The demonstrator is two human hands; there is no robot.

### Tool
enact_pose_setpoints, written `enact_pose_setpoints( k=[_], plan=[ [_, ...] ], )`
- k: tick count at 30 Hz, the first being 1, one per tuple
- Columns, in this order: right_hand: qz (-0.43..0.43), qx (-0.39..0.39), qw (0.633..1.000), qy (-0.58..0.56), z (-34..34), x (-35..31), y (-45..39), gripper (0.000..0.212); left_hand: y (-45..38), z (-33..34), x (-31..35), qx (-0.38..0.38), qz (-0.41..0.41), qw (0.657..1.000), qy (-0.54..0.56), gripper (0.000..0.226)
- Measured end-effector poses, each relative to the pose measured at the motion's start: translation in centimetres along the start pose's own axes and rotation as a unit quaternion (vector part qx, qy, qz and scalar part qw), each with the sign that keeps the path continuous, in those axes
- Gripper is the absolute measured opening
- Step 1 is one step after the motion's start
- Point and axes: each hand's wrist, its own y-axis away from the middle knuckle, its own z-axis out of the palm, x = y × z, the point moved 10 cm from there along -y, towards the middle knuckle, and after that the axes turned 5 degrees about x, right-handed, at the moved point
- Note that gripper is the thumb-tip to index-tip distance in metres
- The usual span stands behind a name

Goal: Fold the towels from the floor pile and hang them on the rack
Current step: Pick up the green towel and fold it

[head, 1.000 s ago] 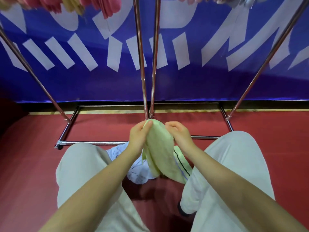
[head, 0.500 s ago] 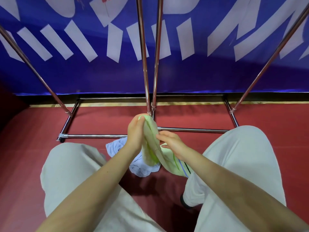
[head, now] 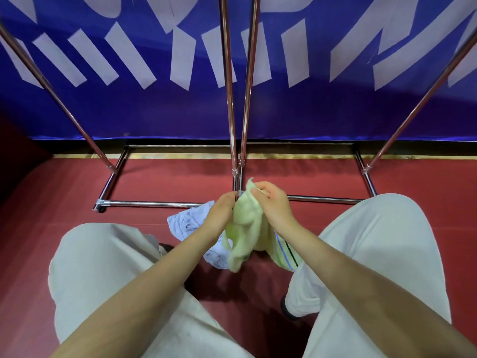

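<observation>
I count two hands, the left hand [head: 222, 210] and the right hand [head: 273, 205], both gripping one pale green towel [head: 247, 228]. Two more towels lie on the floor: a light blue towel [head: 185, 223] and a striped towel [head: 284, 257]. One metal rack [head: 232, 99], with four poles I can see

Both hands pinch a green towel [head: 247, 223]: left hand [head: 221, 211] at nine o'clock, right hand [head: 274, 204] at three; rack [head: 231, 99] at twelve.
</observation>
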Motion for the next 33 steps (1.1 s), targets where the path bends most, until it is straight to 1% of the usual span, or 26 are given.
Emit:
enact_pose_setpoints(
  k=[2,4,7,11,17,19,22,25,30,33],
  plan=[
    [-0.033,-0.033,0.998,0.035,0.8,-0.7,0.4,0.014,0.2,0.8,-0.7,-0.035,-0.032,0.997,0.054,0.031],
    [-0.050,-0.059,0.995,0.059,1.3,-1.1,0.8,0.016,0.1,0.6,-1.3,-0.029,-0.045,0.994,0.099,0.037],
    [-0.063,-0.073,0.993,0.070,1.5,-1.5,1.1,0.016,0.1,-0.2,-1.1,-0.005,-0.019,0.993,0.116,0.028],
    [-0.069,-0.060,0.992,0.089,1.2,-1.3,1.1,0.013,0.5,-1.4,-0.4,0.022,0.012,0.989,0.142,0.018],
    [-0.062,-0.063,0.992,0.093,1.4,-0.9,1.4,0.012,0.5,-2.0,0.0,0.027,0.043,0.991,0.125,0.015],
    [-0.062,-0.072,0.991,0.098,1.6,-0.9,1.5,0.010,0.5,-2.5,0.2,0.046,0.050,0.991,0.116,0.016],
    [-0.054,-0.104,0.987,0.109,2.3,-0.6,1.9,0.006,0.7,-3.5,0.8,0.080,0.068,0.989,0.106,0.016],
    [-0.065,-0.123,0.982,0.131,2.7,-0.2,2.1,0.004,0.6,-4.7,1.4,0.114,0.087,0.984,0.109,0.017],
    [-0.086,-0.121,0.972,0.183,1.9,0.5,1.8,0.009,-0.1,-7.9,2.1,0.174,0.107,0.971,0.127,0.020],
    [-0.091,-0.132,0.965,0.206,1.5,1.0,2.0,0.021,-0.4,-9.9,2.3,0.204,0.113,0.962,0.143,0.021]
  ],
)
